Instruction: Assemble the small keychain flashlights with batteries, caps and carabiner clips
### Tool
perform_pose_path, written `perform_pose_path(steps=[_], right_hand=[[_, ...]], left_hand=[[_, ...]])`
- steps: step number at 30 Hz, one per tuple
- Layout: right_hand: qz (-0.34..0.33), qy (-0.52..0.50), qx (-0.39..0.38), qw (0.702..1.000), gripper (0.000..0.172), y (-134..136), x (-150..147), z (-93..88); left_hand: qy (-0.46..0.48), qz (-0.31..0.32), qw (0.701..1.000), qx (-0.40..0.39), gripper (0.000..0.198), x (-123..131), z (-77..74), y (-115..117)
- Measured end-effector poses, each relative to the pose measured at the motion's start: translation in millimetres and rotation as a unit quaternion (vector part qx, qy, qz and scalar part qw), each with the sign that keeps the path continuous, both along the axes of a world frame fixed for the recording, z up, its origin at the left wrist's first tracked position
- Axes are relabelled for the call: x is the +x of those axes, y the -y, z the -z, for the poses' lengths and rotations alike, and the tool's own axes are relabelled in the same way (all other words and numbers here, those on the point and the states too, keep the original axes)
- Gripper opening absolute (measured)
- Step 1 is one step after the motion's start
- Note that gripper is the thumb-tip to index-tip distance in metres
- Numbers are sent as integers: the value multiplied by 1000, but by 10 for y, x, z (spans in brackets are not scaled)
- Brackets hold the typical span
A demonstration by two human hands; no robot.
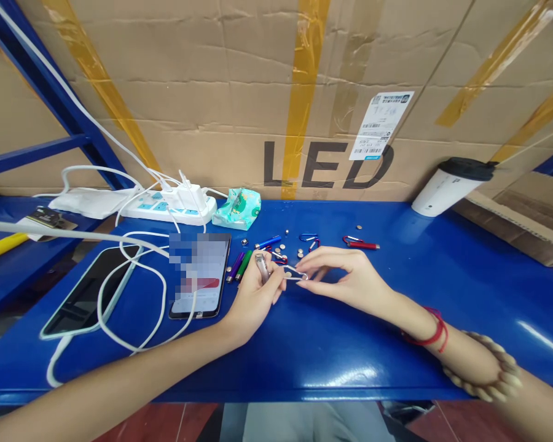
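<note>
My left hand (pixel 260 288) is closed around a small silver metal piece (pixel 262 269), whose lower part its fingers hide. From the same hand a silver carabiner (pixel 295 271) sticks out to the right. My right hand (pixel 343 273) pinches the far end of that carabiner between thumb and fingertips. Beside my left hand lie a purple tube (pixel 235 267) and a green tube (pixel 244 265), both small and metal-tipped. Just beyond are a blue tube (pixel 268 242), several button cells (pixel 300 252) and a blue carabiner (pixel 308 237).
A red tube (pixel 363 245) with a carabiner lies farther right. Two phones (pixel 90 291) and looping white cables (pixel 163 294) occupy the left, before a power strip (pixel 166 209) and tissue pack (pixel 238 209). A lidded cup (pixel 447 187) stands back right against a cardboard box (pixel 239 92).
</note>
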State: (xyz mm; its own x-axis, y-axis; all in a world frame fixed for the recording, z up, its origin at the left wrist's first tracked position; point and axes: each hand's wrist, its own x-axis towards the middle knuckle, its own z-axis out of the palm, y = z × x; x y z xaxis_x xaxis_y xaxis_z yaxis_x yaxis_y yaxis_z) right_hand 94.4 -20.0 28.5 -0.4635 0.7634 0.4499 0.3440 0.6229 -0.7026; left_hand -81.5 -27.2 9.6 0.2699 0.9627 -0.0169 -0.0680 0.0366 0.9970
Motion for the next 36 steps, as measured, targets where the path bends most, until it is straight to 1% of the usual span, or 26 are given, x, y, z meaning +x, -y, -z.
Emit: perform_pose_path(steps=[4, 7, 10, 14, 17, 19, 22, 24, 25, 27, 29, 32, 34, 36], right_hand=[[35, 42, 87, 995, 23, -35, 35, 74], [12, 127, 160, 979, 24, -54, 81, 107], [-2, 194, 200, 960, 27, -48, 96, 110], [-2, 211, 235, 949, 28, -21, 83, 100], [-7, 192, 227, 955, 26, 4, 65, 83], [2, 153, 192, 969, 23, 25, 37, 59], [39, 80, 73, 993, 19, 60, -25, 8], [56, 58, 0, 997, 21, 77, -62, -14], [58, 55, -17, 997, 21, 81, -73, -15], [52, 58, -12, 997, 21, 81, -76, 2], [41, 77, 32, 996, 24, 72, -56, 33], [10, 140, 97, 985, 29, 58, -17, 59], [-19, 186, 100, 977, 30, 55, -4, 53], [-43, 213, 79, 973, 31, 59, -5, 41]], left_hand=[[-19, 0, 999, 35, 17, -3, 25, 8], [-25, 21, 998, 46, 18, -1, 33, 27], [-11, 38, 999, 26, 20, 6, 25, 38], [3, 31, 999, -8, 21, 16, 11, 31], [3, 36, 999, -7, 21, 15, 20, 21], [-7, 30, 999, 10, 22, 7, 32, 18], [-36, 13, 998, 47, 24, -6, 43, 26], [-38, 21, 997, 62, 25, -11, 40, 38], [-31, 28, 997, 62, 25, -10, 37, 44], [-13, 40, 997, 57, 25, -7, 28, 54], [2, 38, 998, 46, 26, -4, 21, 58], [12, 34, 999, 23, 27, -14, 23, 52], [0, 39, 999, 11, 26, -29, 31, 48], [-21, 46, 999, 10, 25, -44, 42, 47]])
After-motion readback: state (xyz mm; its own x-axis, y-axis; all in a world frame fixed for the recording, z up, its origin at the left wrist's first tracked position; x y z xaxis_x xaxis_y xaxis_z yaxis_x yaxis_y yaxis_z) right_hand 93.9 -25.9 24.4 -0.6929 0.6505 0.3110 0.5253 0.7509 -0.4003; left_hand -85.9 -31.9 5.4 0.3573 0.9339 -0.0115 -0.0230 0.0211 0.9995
